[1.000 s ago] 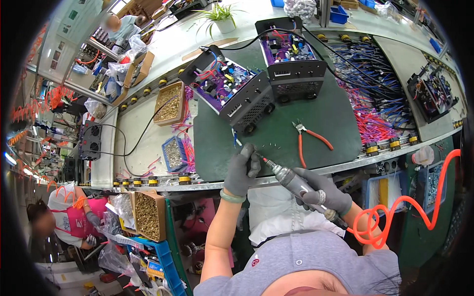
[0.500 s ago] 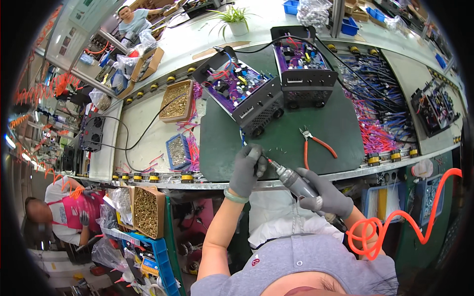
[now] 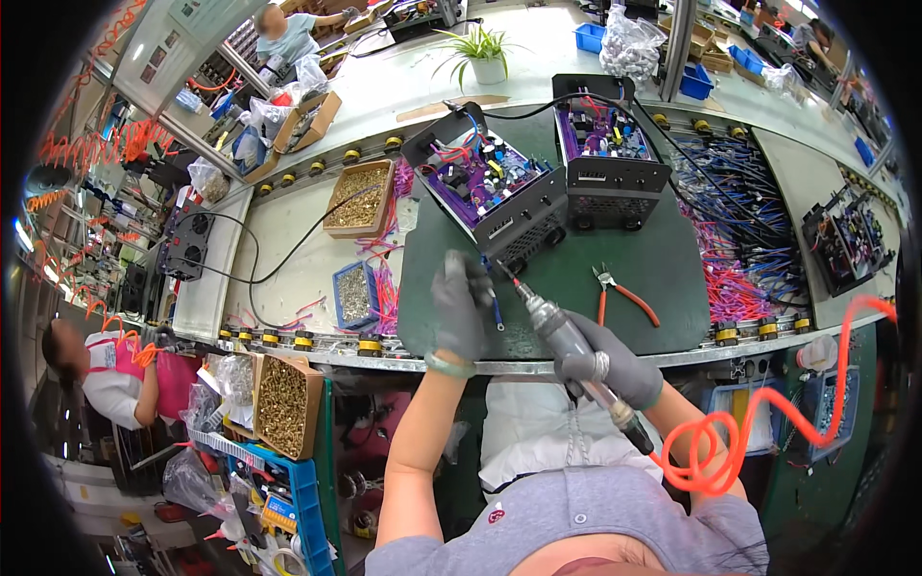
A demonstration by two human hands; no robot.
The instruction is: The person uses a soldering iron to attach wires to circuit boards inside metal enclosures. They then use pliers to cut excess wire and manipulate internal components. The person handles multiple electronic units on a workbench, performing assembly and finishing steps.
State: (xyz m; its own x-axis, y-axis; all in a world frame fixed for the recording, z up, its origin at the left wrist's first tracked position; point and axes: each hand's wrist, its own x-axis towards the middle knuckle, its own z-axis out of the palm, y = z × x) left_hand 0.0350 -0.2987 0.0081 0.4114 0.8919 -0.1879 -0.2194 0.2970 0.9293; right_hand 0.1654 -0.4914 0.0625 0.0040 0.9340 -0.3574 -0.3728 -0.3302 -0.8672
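My right hand (image 3: pixel 619 365), in a grey glove, is wrapped around a grey air screwdriver (image 3: pixel 563 334) with an orange coiled hose. The driver's thin bit points up and left, close to the lower corner of the left black-cased unit (image 3: pixel 519 219). That unit is open on top and shows a purple circuit board with coloured parts. My left hand (image 3: pixel 457 305), also gloved, is beside the same corner; motion smears its fingers, so their grip cannot be made out. A short blue cable (image 3: pixel 497 313) hangs by that hand. A second open unit (image 3: pixel 616 178) stands to the right.
Red-handled cutters (image 3: pixel 624 296) lie on the green mat (image 3: pixel 576 322). Screws fill a box (image 3: pixel 361 200) and a blue bin (image 3: pixel 356 294) at left. Bundled cables (image 3: pixel 735 211) lie right, with another open unit (image 3: pixel 845 235) beyond. Co-workers are at left and at the back.
My left hand has moved up toward the left unit's corner. The screwdriver's tip has also gone up and left, away from its place over the mat. The view has shifted slightly.
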